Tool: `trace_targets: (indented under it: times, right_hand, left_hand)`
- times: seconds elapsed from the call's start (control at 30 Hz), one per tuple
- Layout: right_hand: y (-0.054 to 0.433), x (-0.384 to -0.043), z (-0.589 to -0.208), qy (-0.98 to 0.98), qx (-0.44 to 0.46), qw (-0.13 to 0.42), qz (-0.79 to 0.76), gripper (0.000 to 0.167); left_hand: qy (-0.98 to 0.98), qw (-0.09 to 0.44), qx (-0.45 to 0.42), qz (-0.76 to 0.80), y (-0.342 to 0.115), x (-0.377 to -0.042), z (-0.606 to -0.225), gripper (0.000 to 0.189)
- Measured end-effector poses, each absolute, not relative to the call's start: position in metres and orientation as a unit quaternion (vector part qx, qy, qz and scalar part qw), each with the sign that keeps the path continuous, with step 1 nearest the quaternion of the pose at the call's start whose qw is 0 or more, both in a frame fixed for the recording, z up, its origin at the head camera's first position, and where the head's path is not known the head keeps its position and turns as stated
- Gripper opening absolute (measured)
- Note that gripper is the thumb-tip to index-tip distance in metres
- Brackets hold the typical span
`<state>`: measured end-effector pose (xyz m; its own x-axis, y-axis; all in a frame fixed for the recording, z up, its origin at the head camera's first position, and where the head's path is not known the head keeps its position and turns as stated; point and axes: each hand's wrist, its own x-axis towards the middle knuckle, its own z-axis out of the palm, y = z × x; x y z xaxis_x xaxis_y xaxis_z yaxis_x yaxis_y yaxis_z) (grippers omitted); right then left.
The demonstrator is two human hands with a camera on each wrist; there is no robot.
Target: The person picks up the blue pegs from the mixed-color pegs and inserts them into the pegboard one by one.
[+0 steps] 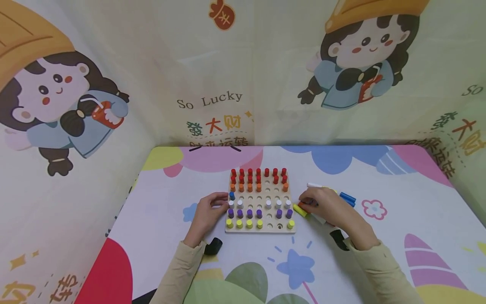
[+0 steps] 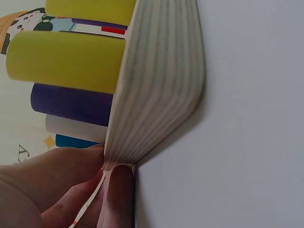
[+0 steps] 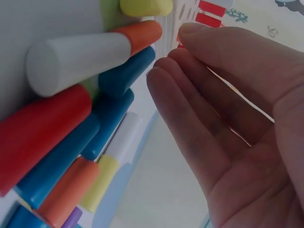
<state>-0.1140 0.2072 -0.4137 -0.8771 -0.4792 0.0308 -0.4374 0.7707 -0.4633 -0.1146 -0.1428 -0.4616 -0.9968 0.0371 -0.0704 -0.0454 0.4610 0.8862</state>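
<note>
A wooden pegboard point(image 1: 262, 231) stands mid-table, with rows of red, orange, white, purple and yellow pegs and a single blue peg point(image 1: 232, 196) at its left side. My left hand point(image 1: 206, 213) pinches the board's left edge between thumb point(image 2: 71, 166) and fingers. Over a loose pile right of the board hangs my right hand point(image 1: 324, 204), fingers bent and thumb apart from the fingertips; no peg shows between them in the right wrist view. Beside these fingers lie a white peg point(image 3: 76, 61), an orange peg point(image 3: 145, 35) and a red peg point(image 3: 42, 133).
Several blue pegs point(image 1: 347, 197) lie beyond the right hand. A yellow peg point(image 1: 300, 210) is close to the board's right edge. Patterned cloth point(image 1: 273, 105) hangs behind the table point(image 1: 163, 219), which has a printed cover.
</note>
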Motion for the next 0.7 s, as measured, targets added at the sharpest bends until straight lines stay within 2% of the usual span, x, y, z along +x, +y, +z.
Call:
trace_targets:
  times: [0.7]
  right_hand:
    - [0.2118,-0.1213,-0.4179,0.954,-0.21,0.071,-0.203,0.02]
  left_hand:
    - [0.854,0.048,-0.014,0.518,-0.1432,-0.1143,-0.4627,0.031]
